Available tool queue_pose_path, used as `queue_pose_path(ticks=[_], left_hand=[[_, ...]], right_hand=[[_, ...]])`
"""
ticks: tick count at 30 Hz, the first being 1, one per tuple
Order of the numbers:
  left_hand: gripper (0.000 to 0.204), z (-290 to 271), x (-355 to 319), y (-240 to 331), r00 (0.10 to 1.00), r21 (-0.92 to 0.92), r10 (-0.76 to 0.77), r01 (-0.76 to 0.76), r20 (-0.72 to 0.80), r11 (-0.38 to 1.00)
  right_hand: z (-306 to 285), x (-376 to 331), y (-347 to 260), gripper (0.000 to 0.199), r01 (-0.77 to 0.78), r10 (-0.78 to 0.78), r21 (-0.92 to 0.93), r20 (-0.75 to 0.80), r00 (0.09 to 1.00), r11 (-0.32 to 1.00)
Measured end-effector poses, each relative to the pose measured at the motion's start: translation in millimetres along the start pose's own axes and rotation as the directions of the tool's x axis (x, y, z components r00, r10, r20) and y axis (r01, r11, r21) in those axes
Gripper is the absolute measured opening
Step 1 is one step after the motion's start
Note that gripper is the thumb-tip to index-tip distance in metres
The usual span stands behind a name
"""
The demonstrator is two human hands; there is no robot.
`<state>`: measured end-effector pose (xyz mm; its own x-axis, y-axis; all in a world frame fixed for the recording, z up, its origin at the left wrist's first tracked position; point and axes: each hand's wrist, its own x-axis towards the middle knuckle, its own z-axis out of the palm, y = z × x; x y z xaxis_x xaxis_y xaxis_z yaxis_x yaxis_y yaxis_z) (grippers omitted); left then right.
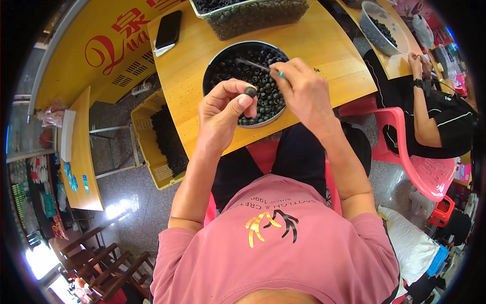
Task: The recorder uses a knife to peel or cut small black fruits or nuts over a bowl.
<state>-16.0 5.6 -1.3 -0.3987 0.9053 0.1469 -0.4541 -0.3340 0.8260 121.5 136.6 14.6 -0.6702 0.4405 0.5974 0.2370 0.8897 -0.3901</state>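
Note:
My left hand [223,109] pinches one small dark snail [250,91] between thumb and fingertips, above the near left part of a round bowl [204,81]. The bowl is dark inside with a pale rim, and many dark snails [268,99] fill it. My right hand [309,91] is closed round a thin metal tool [252,64] with a teal part near the fingers. Its shaft points left over the bowl, apart from the held snail; its tip is blurred, so its exact kind cannot be made out.
A clear tub [253,23] of dark snails stands behind the bowl on the wooden table [329,55]. A phone [168,28] lies far left. Below left is a yellow crate [144,137] with dark contents. At right, a person [430,111] works by another tub [372,35]; a pink chair [405,147] stands nearby.

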Motion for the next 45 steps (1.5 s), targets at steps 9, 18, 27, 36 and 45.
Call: queue_pose_path(ticks=[9, 18, 27, 36, 45], left_hand=[[0.018, 6.0, 1.3, -6.5, 0.989, 0.159, 0.099, -0.081, -0.111, 0.984], [0.021, 6.8, 1.4, -6.3, 0.981, 0.277, 0.189, -0.169, -0.049, 0.946], [0.018, 11.3, -2.3, 0.1, 0.986, 0.291, 0.131, -0.095, -0.106, 0.952], [0.017, 9.1, -2.3, 1.3, 0.981, 0.303, 0.172, -0.137, -0.092, 0.943], [0.017, 9.6, -0.8, 0.8, 0.98, 0.239, 0.138, -0.101, -0.144, 0.966]], right_hand=[[-11.3, 5.7, -29.6, 0.019, -0.376, 0.304, 0.657, 0.227, 0.925, 0.653], [-12.3, 6.1, -33.1, 0.02, -0.478, 0.369, 0.779, 0.34, 0.865, 0.405], [-13.8, 7.7, -34.7, 0.023, -0.519, 0.343, 0.742, 0.399, 0.85, 0.424], [-10.1, 7.5, -33.5, 0.025, -0.499, 0.352, 0.749, 0.369, 0.86, 0.435], [-8.6, 0.8, -27.1, 0.014, -0.083, 0.068, 0.407, 0.052, 0.996, 0.91]])
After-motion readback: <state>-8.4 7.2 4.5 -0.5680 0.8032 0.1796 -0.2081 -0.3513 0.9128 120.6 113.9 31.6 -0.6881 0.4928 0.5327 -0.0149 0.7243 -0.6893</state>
